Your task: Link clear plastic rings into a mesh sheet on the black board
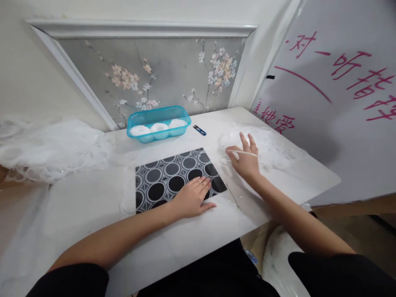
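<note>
My left hand (194, 199) lies palm down with its fingers stretched out on a black and grey sheet (171, 169) printed with circles. My right hand (246, 161) is raised at the right beside a loose pile of white, thin, ring-like pieces (272, 146). Its thumb and forefinger seem to pinch a thin white strip (244, 152), which runs back across the hand, while the other fingers stick up. Exactly how the strip is gripped is partly hidden. More pale, see-through rings (128, 198) lie along the sheet's left edge.
A blue plastic basket (148, 138) with several white rolled pieces stands at the back. Near it lie small blue thread snips (199, 130). A large heap of white rings (52, 148) covers the left end of the table (93, 198). A whiteboard (340, 144) leans beyond the right edge.
</note>
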Demonstrator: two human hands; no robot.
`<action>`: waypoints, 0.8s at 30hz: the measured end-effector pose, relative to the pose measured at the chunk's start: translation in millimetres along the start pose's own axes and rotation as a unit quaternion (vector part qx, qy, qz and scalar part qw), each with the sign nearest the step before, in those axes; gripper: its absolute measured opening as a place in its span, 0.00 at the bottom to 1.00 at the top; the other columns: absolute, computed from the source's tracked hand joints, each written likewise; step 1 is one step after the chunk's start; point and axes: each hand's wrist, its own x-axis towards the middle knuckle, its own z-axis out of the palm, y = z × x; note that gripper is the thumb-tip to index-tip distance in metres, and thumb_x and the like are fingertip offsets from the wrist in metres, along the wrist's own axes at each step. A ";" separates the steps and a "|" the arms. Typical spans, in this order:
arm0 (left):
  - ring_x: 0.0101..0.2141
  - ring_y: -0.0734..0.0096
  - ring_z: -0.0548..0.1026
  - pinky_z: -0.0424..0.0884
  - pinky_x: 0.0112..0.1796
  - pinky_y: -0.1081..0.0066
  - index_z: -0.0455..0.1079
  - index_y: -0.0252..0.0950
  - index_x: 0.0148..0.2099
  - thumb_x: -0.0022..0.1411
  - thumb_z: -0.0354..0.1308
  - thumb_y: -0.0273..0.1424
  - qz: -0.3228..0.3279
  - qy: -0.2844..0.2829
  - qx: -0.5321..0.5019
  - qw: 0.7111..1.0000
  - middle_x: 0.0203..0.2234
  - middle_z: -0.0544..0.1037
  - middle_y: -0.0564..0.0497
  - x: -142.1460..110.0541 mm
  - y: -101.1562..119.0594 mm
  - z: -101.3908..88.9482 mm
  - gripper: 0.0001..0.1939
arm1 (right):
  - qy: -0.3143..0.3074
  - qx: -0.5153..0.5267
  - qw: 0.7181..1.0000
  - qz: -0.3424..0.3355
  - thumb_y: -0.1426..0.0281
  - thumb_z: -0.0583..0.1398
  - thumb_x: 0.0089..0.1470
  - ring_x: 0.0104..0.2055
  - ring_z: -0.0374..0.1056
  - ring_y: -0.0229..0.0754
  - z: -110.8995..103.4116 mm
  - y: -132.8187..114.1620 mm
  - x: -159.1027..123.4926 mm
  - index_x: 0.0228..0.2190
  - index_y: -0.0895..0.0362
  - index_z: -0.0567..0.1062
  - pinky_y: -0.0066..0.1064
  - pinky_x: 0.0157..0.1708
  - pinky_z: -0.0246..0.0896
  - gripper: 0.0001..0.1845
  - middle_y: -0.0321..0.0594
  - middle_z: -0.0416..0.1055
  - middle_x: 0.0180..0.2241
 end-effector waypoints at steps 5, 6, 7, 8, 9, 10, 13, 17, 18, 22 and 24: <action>0.57 0.53 0.64 0.55 0.58 0.59 0.63 0.21 0.57 0.68 0.37 0.51 0.009 -0.006 0.010 1.000 0.56 0.67 0.35 1.7 1.0 1.0 0.37 | -0.146 0.234 0.959 0.068 0.60 0.54 0.58 0.55 0.65 0.51 16.9 -26.2 -47.7 0.35 0.55 0.79 0.46 0.56 0.58 0.16 0.43 0.77 0.41; 0.57 0.53 0.63 0.55 0.58 0.59 0.63 0.21 0.57 0.68 0.38 0.51 0.010 -0.011 0.011 1.000 0.56 0.67 0.35 2.0 1.2 0.7 0.37 | -0.159 0.248 0.950 0.099 0.59 0.55 0.57 0.55 0.65 0.52 19.5 -29.0 -52.6 0.35 0.55 0.79 0.46 0.54 0.60 0.16 0.43 0.77 0.40; 0.58 0.53 0.63 0.55 0.59 0.59 0.63 0.21 0.58 0.68 0.38 0.51 0.011 -0.015 0.013 1.000 0.56 0.66 0.35 2.2 1.4 0.3 0.37 | -0.164 0.253 0.946 0.120 0.58 0.55 0.57 0.56 0.64 0.53 21.3 -30.6 -55.3 0.35 0.55 0.79 0.45 0.53 0.62 0.17 0.44 0.77 0.40; 0.58 0.53 0.63 0.55 0.59 0.59 0.63 0.21 0.58 0.68 0.38 0.51 0.010 -0.018 0.015 1.000 0.56 0.66 0.35 2.4 1.5 -0.2 0.37 | -0.166 0.256 0.944 0.129 0.58 0.56 0.56 0.56 0.64 0.53 22.4 -31.3 -56.3 0.35 0.55 0.79 0.45 0.52 0.63 0.17 0.44 0.77 0.40; 0.58 0.53 0.63 0.55 0.59 0.59 0.63 0.21 0.58 0.68 0.38 0.51 0.009 -0.018 0.017 1.000 0.56 0.66 0.35 2.5 1.5 -0.7 0.36 | -0.168 0.258 0.943 0.127 0.58 0.56 0.56 0.55 0.65 0.53 22.8 -31.3 -56.2 0.35 0.55 0.79 0.44 0.51 0.63 0.17 0.44 0.78 0.39; 0.58 0.53 0.63 0.55 0.59 0.60 0.63 0.22 0.57 0.68 0.38 0.51 0.007 -0.017 0.018 1.000 0.56 0.67 0.35 2.5 1.6 -1.0 0.36 | -0.167 0.260 0.943 0.121 0.59 0.56 0.56 0.55 0.65 0.53 22.8 -30.9 -55.4 0.34 0.55 0.79 0.44 0.51 0.63 0.16 0.44 0.78 0.39; 0.57 0.54 0.64 0.55 0.59 0.60 0.64 0.22 0.57 0.68 0.38 0.50 0.006 -0.012 0.019 1.000 0.56 0.67 0.36 2.3 1.8 -1.4 0.36 | -0.169 0.251 0.947 0.107 0.60 0.56 0.56 0.55 0.66 0.53 21.6 -30.3 -53.3 0.34 0.54 0.79 0.45 0.51 0.63 0.15 0.43 0.78 0.38; 0.57 0.55 0.64 0.54 0.59 0.61 0.64 0.22 0.57 0.68 0.38 0.51 0.009 -0.009 0.019 1.000 0.56 0.67 0.36 2.3 1.8 -1.2 0.36 | -0.167 0.249 0.948 0.109 0.61 0.56 0.56 0.55 0.66 0.53 21.3 -30.8 -54.2 0.35 0.54 0.79 0.45 0.50 0.64 0.14 0.44 0.78 0.38; 0.57 0.55 0.64 0.54 0.59 0.61 0.64 0.22 0.57 0.68 0.38 0.51 0.008 -0.010 0.019 1.000 0.56 0.67 0.36 2.5 1.7 -1.3 0.36 | -0.165 0.252 0.947 0.109 0.61 0.56 0.57 0.54 0.66 0.53 21.5 -30.6 -54.1 0.35 0.55 0.79 0.44 0.50 0.64 0.14 0.44 0.78 0.38; 0.58 0.55 0.63 0.54 0.59 0.61 0.63 0.22 0.58 0.68 0.38 0.50 0.004 -0.016 0.020 1.000 0.56 0.66 0.36 3.0 1.8 -1.9 0.35 | -0.160 0.245 0.951 0.096 0.62 0.56 0.57 0.54 0.67 0.53 22.1 -28.8 -51.9 0.34 0.55 0.79 0.44 0.50 0.64 0.13 0.43 0.78 0.37; 0.58 0.55 0.63 0.54 0.59 0.60 0.63 0.22 0.58 0.68 0.38 0.49 0.004 -0.016 0.019 1.000 0.56 0.66 0.36 2.6 2.0 -1.8 0.35 | -0.156 0.233 0.956 0.084 0.63 0.56 0.57 0.53 0.68 0.53 22.1 -29.6 -53.5 0.34 0.54 0.79 0.44 0.48 0.65 0.13 0.42 0.78 0.37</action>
